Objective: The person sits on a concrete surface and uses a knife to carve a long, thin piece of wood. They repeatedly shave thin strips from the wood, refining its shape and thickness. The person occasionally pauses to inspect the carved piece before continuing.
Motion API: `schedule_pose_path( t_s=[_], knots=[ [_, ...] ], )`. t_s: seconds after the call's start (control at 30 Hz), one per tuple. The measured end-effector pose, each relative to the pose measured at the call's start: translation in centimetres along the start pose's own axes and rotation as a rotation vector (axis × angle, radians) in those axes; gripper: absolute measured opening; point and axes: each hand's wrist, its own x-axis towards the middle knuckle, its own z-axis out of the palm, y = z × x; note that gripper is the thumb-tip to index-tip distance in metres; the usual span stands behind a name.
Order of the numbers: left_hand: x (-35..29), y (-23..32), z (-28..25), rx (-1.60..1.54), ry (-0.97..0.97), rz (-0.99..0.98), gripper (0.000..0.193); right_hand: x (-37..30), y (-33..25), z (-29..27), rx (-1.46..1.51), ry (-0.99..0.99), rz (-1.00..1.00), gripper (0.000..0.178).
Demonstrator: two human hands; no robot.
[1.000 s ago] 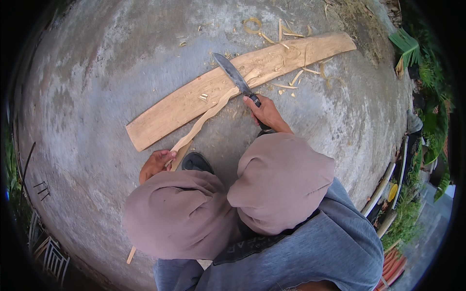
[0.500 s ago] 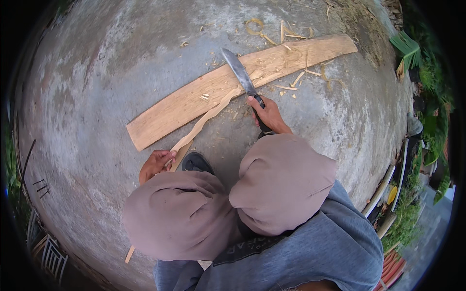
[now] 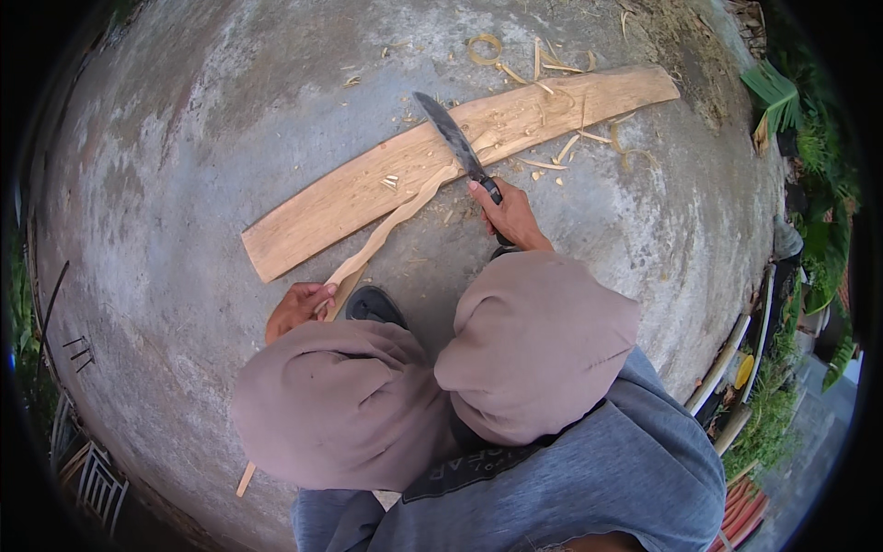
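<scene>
At the lower left, a pale grille (image 3: 101, 489) stands at the edge of a grey concrete floor (image 3: 166, 202). Further right, the person's left hand (image 3: 299, 308) has its fingers closed on the near end of a wavy wooden strip (image 3: 391, 225). The strip slants up and right, its far part lying over a long, broad plank (image 3: 322, 207) on the floor. A dark shoe (image 3: 371, 304) is just right of the left hand, above two knees in brownish-pink trousers (image 3: 340, 405). At centre, a knife (image 3: 448, 133) crosses the strip and plank, blade pointing up-left; whether its edge touches the strip, I cannot tell. The right hand (image 3: 508, 218) has its fingers wrapped around the black handle. Curled shavings (image 3: 543, 164) are scattered around the plank's right half. Green leaves (image 3: 777, 92) line the far right.
</scene>
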Motion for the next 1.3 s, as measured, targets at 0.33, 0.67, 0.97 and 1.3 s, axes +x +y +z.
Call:
schedule_pose_path(
  t_s=[0.33, 0.67, 0.97, 1.3],
  knots=[
    [-0.5, 1.5, -0.3, 0.016, -0.032, -0.074, 0.044, -0.1, 0.1, 0.0, 0.228, -0.073, 0.121, 0.055],
    [-0.4, 0.6, -0.1, 0.005, -0.002, 0.036, 0.038, -0.1, -0.3, -1.0, 0.142, -0.075, 0.108, 0.057],
    [1.0, -0.8, -0.8, 0.024, -0.063, 0.12, 0.042, 0.3, -0.3, -0.8, 0.117, -0.11, 0.116, 0.058],
    [1.9, -0.1, 1.6, 0.002, -0.108, 0.228, 0.04, -0.4, 0.5, -1.6, 0.256, -0.031, 0.132, 0.06]
  ],
)
